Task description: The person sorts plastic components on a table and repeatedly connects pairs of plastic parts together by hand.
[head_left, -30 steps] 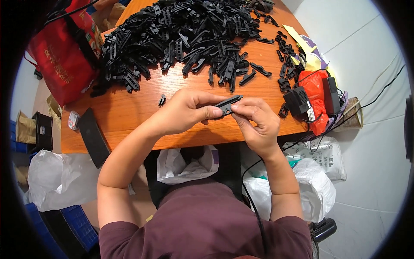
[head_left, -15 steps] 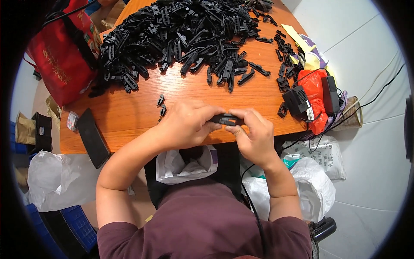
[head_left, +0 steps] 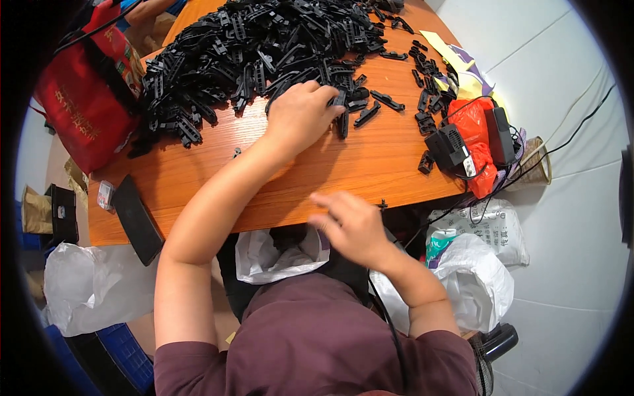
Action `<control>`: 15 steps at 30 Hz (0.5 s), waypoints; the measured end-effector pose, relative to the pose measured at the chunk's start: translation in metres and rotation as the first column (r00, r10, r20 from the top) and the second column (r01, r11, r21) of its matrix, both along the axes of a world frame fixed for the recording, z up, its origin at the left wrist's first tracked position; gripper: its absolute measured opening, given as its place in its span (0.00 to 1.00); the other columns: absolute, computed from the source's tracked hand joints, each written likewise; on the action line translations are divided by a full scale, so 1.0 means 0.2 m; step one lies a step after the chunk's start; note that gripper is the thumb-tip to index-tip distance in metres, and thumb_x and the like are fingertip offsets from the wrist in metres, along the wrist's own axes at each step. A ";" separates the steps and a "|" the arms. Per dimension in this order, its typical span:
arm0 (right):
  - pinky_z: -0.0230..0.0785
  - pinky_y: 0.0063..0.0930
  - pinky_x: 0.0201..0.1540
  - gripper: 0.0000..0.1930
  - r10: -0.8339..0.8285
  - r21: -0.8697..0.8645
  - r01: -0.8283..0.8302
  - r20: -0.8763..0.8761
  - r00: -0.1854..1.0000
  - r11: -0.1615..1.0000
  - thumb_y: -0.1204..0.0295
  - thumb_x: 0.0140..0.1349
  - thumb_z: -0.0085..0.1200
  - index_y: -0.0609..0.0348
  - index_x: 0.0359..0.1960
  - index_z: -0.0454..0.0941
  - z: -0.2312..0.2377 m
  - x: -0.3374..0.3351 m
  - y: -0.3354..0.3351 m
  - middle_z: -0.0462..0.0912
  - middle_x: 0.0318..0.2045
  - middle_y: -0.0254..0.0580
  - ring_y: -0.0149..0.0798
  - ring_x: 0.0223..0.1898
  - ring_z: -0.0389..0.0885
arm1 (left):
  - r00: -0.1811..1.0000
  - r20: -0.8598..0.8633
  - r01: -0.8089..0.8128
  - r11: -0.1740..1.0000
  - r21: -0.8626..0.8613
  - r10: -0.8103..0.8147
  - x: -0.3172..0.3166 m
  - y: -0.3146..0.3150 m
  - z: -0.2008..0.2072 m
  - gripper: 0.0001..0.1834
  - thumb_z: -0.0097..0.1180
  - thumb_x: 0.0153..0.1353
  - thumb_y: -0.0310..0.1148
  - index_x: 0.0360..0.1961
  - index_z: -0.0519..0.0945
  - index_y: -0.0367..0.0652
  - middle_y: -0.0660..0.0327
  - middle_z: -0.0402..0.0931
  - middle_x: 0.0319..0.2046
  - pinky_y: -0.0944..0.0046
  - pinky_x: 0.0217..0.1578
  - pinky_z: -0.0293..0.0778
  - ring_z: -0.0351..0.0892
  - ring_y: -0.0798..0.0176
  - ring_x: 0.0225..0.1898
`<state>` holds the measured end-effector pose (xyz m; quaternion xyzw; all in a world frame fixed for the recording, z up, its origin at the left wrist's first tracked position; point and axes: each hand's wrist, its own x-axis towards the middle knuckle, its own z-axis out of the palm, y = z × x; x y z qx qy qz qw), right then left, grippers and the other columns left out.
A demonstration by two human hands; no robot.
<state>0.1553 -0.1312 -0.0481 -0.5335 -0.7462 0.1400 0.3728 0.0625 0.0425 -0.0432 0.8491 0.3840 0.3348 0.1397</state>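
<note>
Over the front edge of a large pile of black plastic parts [head_left: 218, 53], my left hand [head_left: 300, 119] reaches out. Its thumb and index finger close around a long black plastic part [head_left: 343, 124] at the pile's edge; the other fingertips are partly hidden. My right hand [head_left: 353, 228] hovers at the table's near edge, fingers apart and nothing in it, slightly blurred. Below it, a white bag [head_left: 284, 267] hangs open at my lap. One small black piece [head_left: 383, 205] rests on the table's edge near my right hand.
A red bag [head_left: 86, 105] and a dark phone-like slab [head_left: 137, 221] are at the left of the wooden table [head_left: 257, 204]. Loose parts, a black adapter [head_left: 451, 153] and red plastic [head_left: 475, 125] lie right, with cables trailing. White sacks [head_left: 475, 284] stand beside me.
Both hands were together holding a black part near the table edge. They have separated: the left moved forward to the pile, the right drew back and opened. That part is out of sight.
</note>
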 end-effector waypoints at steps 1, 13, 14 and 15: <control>0.71 0.30 0.29 0.12 -0.061 0.000 0.061 -0.043 0.997 0.998 0.70 0.51 0.60 0.59 0.37 0.78 0.02 0.01 0.04 0.79 0.27 0.43 0.43 0.27 0.78 | 0.998 -0.044 -0.043 0.997 0.065 0.046 0.05 0.00 0.01 0.13 0.58 0.53 0.43 0.33 0.80 0.45 0.59 0.76 0.29 0.59 0.35 0.73 0.77 0.54 0.34; 0.70 0.32 0.30 0.05 -0.228 0.054 0.225 0.060 0.972 0.973 0.74 0.54 0.55 0.59 0.33 0.80 -0.04 0.15 0.37 0.79 0.28 0.44 0.43 0.28 0.79 | 0.980 0.149 -0.096 0.968 -0.230 0.133 -0.16 0.09 0.09 0.08 0.58 0.44 0.32 0.26 0.77 0.38 0.56 0.78 0.27 0.58 0.32 0.73 0.78 0.55 0.30; 0.71 0.33 0.31 0.05 -0.206 0.123 0.190 0.137 0.969 0.974 0.74 0.53 0.55 0.57 0.32 0.80 -0.03 0.14 0.44 0.79 0.30 0.42 0.43 0.30 0.78 | 0.958 0.244 -0.085 0.963 -0.257 0.150 -0.19 0.11 0.12 0.09 0.59 0.44 0.31 0.25 0.77 0.38 0.57 0.78 0.26 0.61 0.31 0.73 0.78 0.58 0.29; 0.71 0.34 0.32 0.06 -0.188 0.189 0.148 0.215 0.958 0.971 0.75 0.52 0.54 0.56 0.32 0.80 -0.02 0.13 0.49 0.78 0.31 0.40 0.43 0.33 0.78 | 0.947 0.260 -0.096 0.937 -0.336 0.190 -0.22 0.09 0.15 0.09 0.60 0.44 0.31 0.26 0.76 0.37 0.58 0.77 0.26 0.64 0.30 0.72 0.77 0.62 0.29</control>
